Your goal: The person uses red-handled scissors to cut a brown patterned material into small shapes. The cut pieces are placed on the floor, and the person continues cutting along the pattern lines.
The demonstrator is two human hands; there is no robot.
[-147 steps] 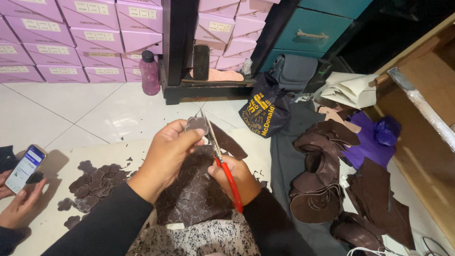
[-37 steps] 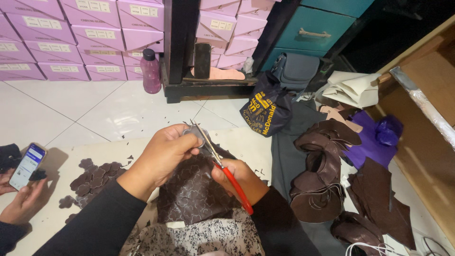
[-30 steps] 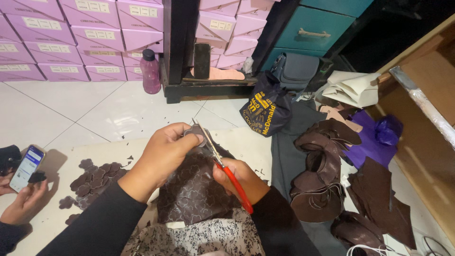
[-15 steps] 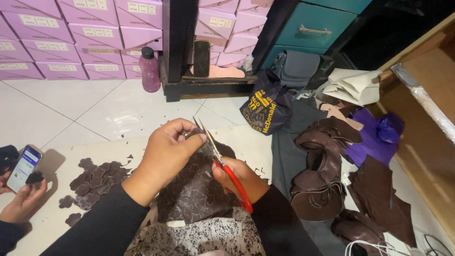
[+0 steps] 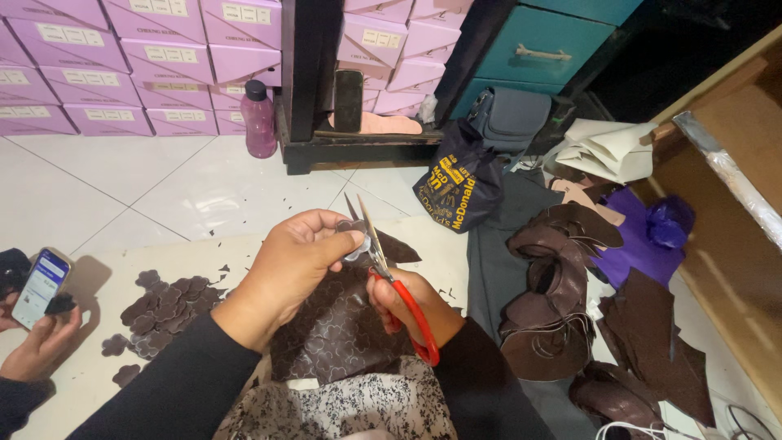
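1. Right hand (image 5: 407, 305): fingers through the red handles of a pair of scissors (image 5: 389, 277), closed around them. Blades point to 11 o'clock and stand apart, tips free above the work.
2. Left hand (image 5: 297, 265): thumb and fingertips pinched on a small flower-shaped cutout (image 5: 355, 243) of dark brown leather, held right at the root of the blades.
3. Under both hands: a larger sheet of brown leather (image 5: 338, 334) with embossed flower outlines, lying over the lap on a black-and-white patterned cloth (image 5: 350, 407). A corner of the sheet pokes out at 2 o'clock from the scissors.
4. At 9 o'clock from the left hand: a pile of finished brown cutouts (image 5: 163, 305) on a pale mat (image 5: 106, 371), with a few loose ones beside it.
5. Far left edge: another person's hand (image 5: 37, 346), and just above it a phone (image 5: 42, 277) with the screen lit.
6. At 3 o'clock from the right hand: a heap of brown leather offcuts (image 5: 562, 301) on dark fabric; purple material (image 5: 635, 236) beyond it.
7. At 12 o'clock: a dark carrier bag (image 5: 456, 183), a purple bottle (image 5: 261, 118) on the tiled floor, and stacked lilac boxes (image 5: 122, 57) behind.
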